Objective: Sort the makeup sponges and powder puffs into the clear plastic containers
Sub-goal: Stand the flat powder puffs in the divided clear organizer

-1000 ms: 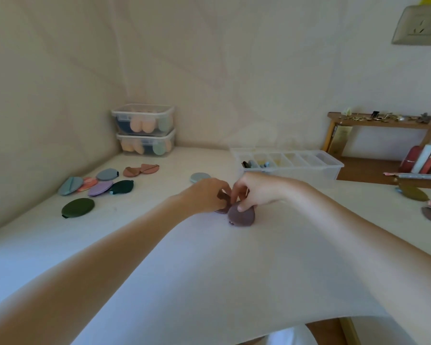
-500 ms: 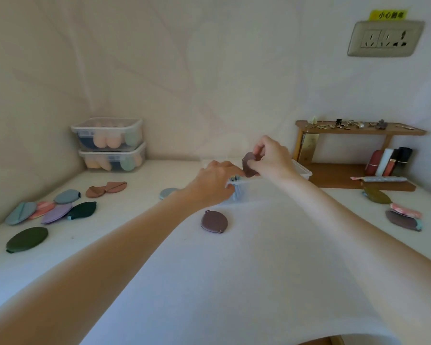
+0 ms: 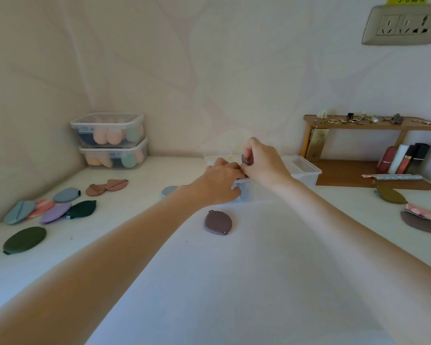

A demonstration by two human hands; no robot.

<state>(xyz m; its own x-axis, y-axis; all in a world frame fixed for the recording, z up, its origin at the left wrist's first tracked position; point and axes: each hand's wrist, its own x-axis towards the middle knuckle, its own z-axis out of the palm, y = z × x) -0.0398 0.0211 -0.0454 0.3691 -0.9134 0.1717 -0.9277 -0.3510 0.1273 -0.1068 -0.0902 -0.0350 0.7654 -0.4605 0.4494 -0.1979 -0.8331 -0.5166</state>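
My right hand (image 3: 265, 160) pinches a small mauve powder puff (image 3: 245, 159) just above the left end of the clear divided container (image 3: 306, 171). Beside it, my left hand (image 3: 218, 181) grips the container's near left corner, fingers curled over the rim. A flat mauve puff (image 3: 217, 222) lies on the white table in front of the container. Two stacked clear lidded boxes (image 3: 108, 131) at the back left hold peach and green makeup sponges.
Several puffs lie at the left: a dark green one (image 3: 24, 239), a lilac one (image 3: 55, 212), blue ones and a brown pair (image 3: 107, 186). A blue puff (image 3: 168, 191) sits by my left wrist. Olive (image 3: 390, 194) and mauve (image 3: 419, 221) puffs lie right, under a wooden shelf (image 3: 368, 123).
My right hand lifted the small mauve puff off the table and carried it to the divided container. My left hand moved onto the container's corner. The larger mauve puff stayed on the table.
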